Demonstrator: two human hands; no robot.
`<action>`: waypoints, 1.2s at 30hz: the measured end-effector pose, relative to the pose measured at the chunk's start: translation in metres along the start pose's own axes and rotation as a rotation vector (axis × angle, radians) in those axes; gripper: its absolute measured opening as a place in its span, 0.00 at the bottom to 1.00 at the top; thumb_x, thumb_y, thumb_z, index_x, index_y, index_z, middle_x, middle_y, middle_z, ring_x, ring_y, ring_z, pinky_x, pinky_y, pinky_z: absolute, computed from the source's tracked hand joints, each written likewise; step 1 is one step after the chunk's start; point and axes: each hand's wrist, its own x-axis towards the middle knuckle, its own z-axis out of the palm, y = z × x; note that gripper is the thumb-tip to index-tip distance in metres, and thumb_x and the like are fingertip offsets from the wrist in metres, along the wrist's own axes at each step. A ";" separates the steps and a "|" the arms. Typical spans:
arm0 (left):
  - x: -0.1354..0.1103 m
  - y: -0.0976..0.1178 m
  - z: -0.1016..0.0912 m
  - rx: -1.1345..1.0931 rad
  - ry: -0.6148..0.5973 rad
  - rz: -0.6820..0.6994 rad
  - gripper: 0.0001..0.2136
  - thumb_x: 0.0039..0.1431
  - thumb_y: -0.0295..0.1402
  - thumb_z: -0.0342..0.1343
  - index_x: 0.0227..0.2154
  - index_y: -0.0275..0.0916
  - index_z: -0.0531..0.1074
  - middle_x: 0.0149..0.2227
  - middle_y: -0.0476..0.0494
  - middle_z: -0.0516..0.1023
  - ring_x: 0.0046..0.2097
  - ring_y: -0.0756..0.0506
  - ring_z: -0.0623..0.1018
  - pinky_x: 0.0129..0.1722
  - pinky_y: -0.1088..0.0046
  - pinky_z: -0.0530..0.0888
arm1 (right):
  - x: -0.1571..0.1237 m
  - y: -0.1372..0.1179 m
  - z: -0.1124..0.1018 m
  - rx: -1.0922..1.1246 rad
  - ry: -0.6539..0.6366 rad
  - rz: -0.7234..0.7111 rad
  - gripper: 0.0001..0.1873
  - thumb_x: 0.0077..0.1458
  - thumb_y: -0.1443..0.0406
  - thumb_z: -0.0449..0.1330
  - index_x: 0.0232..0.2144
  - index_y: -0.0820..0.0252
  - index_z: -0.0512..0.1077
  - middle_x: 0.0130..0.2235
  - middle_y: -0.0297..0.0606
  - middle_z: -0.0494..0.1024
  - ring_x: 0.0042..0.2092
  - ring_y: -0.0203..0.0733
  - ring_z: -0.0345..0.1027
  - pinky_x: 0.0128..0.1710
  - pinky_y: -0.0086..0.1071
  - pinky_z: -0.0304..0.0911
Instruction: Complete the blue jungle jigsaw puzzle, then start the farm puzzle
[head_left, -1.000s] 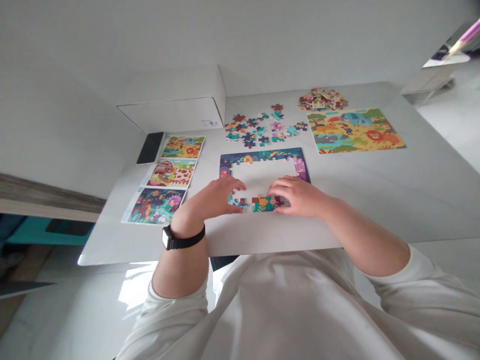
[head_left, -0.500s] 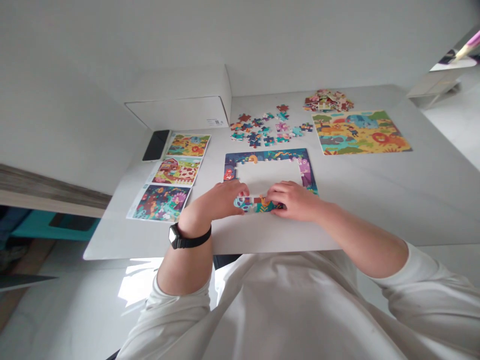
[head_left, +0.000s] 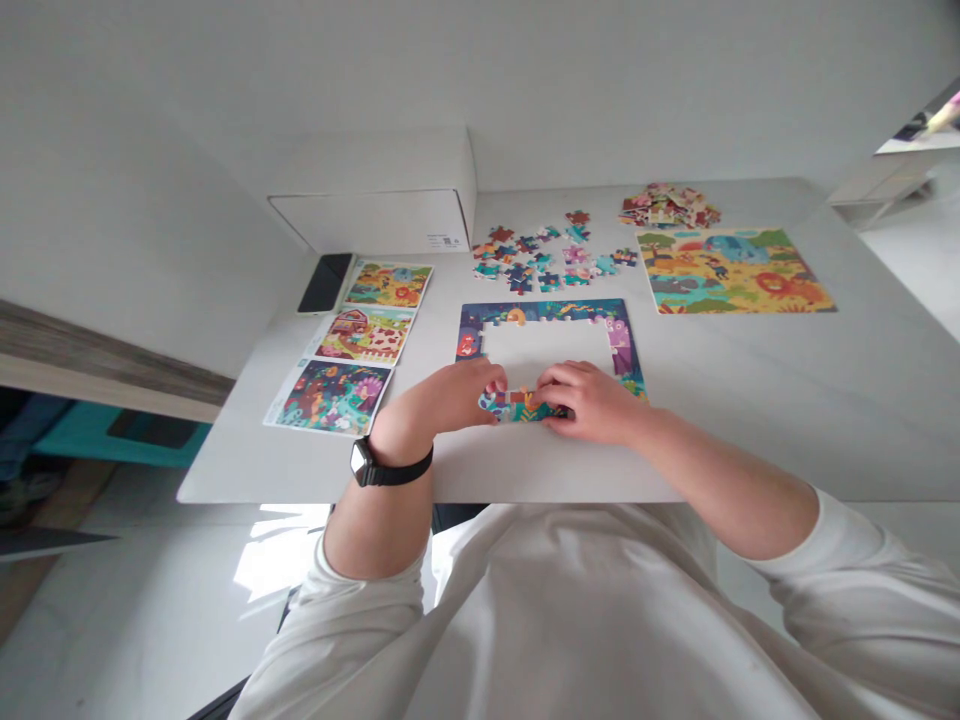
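Note:
A dark, colourful jigsaw border [head_left: 540, 309] lies on the table, joined around a bare middle. My left hand [head_left: 469, 390] is at its lower left corner, the fingertips curled over the inner edge and the thumb at the outer one. On the right part of the bottom strip [head_left: 517, 408] is my right hand [head_left: 589, 400], its fingers bent over the pieces and its thumb along the near edge. Both hands close on the strip and cover parts of it. Whether either one holds a single loose piece cannot be made out.
Loose jigsaw pieces [head_left: 520, 278] are spread behind the border. A finished safari puzzle [head_left: 735, 270] lies at right, with a heap of pieces [head_left: 667, 207] behind it. At left are a picture sheet [head_left: 360, 335], a phone [head_left: 325, 283] and a white box [head_left: 375, 222].
The whole view has shifted slightly, so the table things appear a little further right. Both hands stay on the bottom strip, with hardly any visible movement.

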 end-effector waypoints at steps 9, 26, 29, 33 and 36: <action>0.001 0.002 0.000 -0.018 -0.007 -0.018 0.19 0.55 0.34 0.70 0.49 0.43 0.75 0.51 0.43 0.81 0.53 0.39 0.81 0.52 0.66 0.75 | 0.000 0.002 -0.004 0.031 0.026 -0.014 0.14 0.59 0.66 0.70 0.48 0.54 0.83 0.51 0.43 0.81 0.51 0.51 0.75 0.55 0.45 0.66; 0.002 0.000 0.000 -0.012 0.007 0.023 0.16 0.59 0.37 0.69 0.49 0.43 0.76 0.49 0.44 0.82 0.50 0.41 0.82 0.49 0.69 0.75 | 0.004 -0.001 0.006 -0.064 -0.036 -0.018 0.14 0.62 0.64 0.69 0.50 0.54 0.85 0.51 0.45 0.82 0.51 0.52 0.75 0.54 0.46 0.64; 0.005 0.003 0.003 0.001 0.035 0.011 0.13 0.62 0.37 0.66 0.48 0.43 0.77 0.47 0.44 0.82 0.48 0.41 0.82 0.47 0.68 0.74 | 0.004 -0.001 0.006 -0.052 -0.043 -0.013 0.14 0.62 0.64 0.70 0.50 0.53 0.85 0.51 0.45 0.82 0.51 0.52 0.75 0.54 0.46 0.64; 0.010 0.008 0.006 0.025 0.054 0.005 0.10 0.62 0.35 0.66 0.45 0.42 0.78 0.46 0.43 0.81 0.47 0.41 0.82 0.47 0.67 0.74 | 0.003 0.000 -0.001 0.015 -0.044 -0.015 0.17 0.61 0.63 0.71 0.53 0.53 0.83 0.51 0.45 0.83 0.52 0.52 0.76 0.55 0.45 0.66; 0.012 0.009 0.006 0.005 0.041 -0.004 0.10 0.61 0.34 0.66 0.44 0.42 0.78 0.45 0.43 0.81 0.46 0.41 0.81 0.46 0.67 0.74 | -0.001 0.008 -0.017 0.085 0.007 0.002 0.15 0.65 0.63 0.68 0.54 0.54 0.82 0.51 0.44 0.84 0.51 0.50 0.78 0.54 0.43 0.68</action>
